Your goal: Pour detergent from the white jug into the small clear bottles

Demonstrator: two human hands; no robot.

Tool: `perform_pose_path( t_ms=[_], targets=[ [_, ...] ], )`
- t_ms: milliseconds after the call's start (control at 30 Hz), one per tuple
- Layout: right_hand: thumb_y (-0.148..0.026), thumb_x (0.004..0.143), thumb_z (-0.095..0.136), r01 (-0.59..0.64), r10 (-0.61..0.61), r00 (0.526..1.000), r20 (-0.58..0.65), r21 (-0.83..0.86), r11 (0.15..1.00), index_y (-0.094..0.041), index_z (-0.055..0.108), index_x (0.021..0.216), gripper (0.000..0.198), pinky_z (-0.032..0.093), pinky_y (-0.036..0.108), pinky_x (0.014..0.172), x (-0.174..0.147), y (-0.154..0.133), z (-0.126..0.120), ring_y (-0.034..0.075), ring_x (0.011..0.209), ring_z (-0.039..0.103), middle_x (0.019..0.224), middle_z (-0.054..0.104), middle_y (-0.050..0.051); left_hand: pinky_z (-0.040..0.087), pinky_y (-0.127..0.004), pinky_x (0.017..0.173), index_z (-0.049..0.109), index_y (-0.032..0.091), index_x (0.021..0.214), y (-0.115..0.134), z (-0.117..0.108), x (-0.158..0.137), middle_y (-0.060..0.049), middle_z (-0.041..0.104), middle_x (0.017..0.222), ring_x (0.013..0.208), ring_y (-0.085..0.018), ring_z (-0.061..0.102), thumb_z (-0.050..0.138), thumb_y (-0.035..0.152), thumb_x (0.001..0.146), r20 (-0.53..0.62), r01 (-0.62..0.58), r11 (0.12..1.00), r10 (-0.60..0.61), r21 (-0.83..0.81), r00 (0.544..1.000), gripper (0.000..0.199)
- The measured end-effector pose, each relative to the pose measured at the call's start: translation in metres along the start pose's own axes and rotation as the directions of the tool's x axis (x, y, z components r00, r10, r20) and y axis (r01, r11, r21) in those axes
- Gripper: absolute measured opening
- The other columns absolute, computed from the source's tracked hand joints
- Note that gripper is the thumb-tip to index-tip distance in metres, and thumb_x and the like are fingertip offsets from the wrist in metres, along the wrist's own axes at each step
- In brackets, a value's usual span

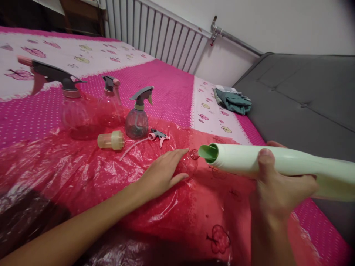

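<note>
My left hand [162,170] is closed around the side of a small clear bottle [191,164], whose open mouth faces up. My right hand [280,188] grips a long pale green bottle [238,157], tilted almost level. The green pouring spout [208,152] of that bottle points left, just beside the clear bottle's mouth. No liquid can be made out at the spout. Left of my left hand lies a loose grey and pink spray head [158,136] with its thin tube. Near it, a yellowish cap [111,140] rests on its side.
Several upright spray bottles stand at the left: a large one [76,114], a pink-trigger one [109,105] and a round grey one [137,120]. Red plastic sheet [91,173] covers the patterned bedspread. Folded clothes [234,100] lie by the grey headboard [299,88]; a radiator [158,33] is behind.
</note>
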State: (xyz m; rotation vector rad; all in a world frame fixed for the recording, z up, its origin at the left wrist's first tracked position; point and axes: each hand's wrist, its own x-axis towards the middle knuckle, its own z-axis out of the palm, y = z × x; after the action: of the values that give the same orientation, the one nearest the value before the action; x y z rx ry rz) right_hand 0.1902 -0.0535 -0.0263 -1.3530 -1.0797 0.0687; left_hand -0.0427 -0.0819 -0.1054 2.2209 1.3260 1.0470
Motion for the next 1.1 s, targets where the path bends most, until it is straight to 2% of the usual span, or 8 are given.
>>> perform_pose_path(
  t_ms=[100,467,733,967,1100],
  targets=[
    [-0.053,0.067,0.074,-0.049,0.051,0.998,-0.046,0.057,0.997,-0.011,0.07,0.117,0.065,0.057,0.036,0.104,0.0001,-0.0057,0.002,0.014,0.098,0.066,0.117,0.064,0.009,0.046,-0.056,0.115,0.037,0.025,0.151,-0.0001,-0.0001,-0.0002,-0.017,0.056,0.15,0.138,-0.034,0.055,0.065,0.036,0.097,-0.007,-0.007,1.0,0.007,-0.006,1.0,0.061],
    [-0.05,0.067,0.071,-0.035,0.036,0.998,-0.048,0.024,0.999,-0.01,0.072,0.116,0.063,0.059,0.03,0.098,0.0002,-0.0103,0.0004,0.012,0.096,0.066,0.115,0.065,0.009,0.045,-0.054,0.115,0.038,0.021,0.15,0.0032,-0.0024,0.0007,-0.018,0.056,0.15,0.139,-0.033,0.055,0.066,0.034,0.097,0.015,0.012,1.0,-0.012,0.001,1.0,0.061],
    [-0.047,0.066,0.073,-0.016,0.018,0.998,-0.057,0.035,0.999,-0.01,0.074,0.111,0.059,0.057,0.043,0.103,0.0034,-0.0083,0.0023,0.016,0.095,0.067,0.112,0.066,0.009,0.045,-0.056,0.115,0.036,0.025,0.151,0.0015,-0.001,0.0001,-0.017,0.055,0.151,0.139,-0.033,0.054,0.065,0.037,0.098,0.009,0.009,1.0,-0.009,-0.002,1.0,0.062],
    [-0.047,0.067,0.073,-0.027,0.029,0.998,-0.053,0.023,0.999,-0.011,0.073,0.113,0.058,0.054,0.049,0.105,0.0016,-0.0106,0.001,0.017,0.096,0.066,0.113,0.065,0.009,0.044,-0.056,0.116,0.037,0.021,0.151,0.0033,-0.0023,0.0006,-0.018,0.055,0.151,0.139,-0.034,0.054,0.066,0.036,0.097,0.021,0.017,1.0,-0.017,-0.008,1.0,0.063],
    [-0.048,0.067,0.073,-0.03,0.032,0.998,-0.05,0.04,0.999,-0.009,0.072,0.112,0.059,0.055,0.047,0.105,0.0022,-0.01,0.0022,0.017,0.098,0.067,0.114,0.065,0.009,0.045,-0.056,0.115,0.036,0.024,0.151,0.0035,-0.003,0.0006,-0.017,0.055,0.151,0.138,-0.034,0.055,0.066,0.035,0.097,0.016,0.015,1.0,-0.014,-0.013,1.0,0.063]
  ],
)
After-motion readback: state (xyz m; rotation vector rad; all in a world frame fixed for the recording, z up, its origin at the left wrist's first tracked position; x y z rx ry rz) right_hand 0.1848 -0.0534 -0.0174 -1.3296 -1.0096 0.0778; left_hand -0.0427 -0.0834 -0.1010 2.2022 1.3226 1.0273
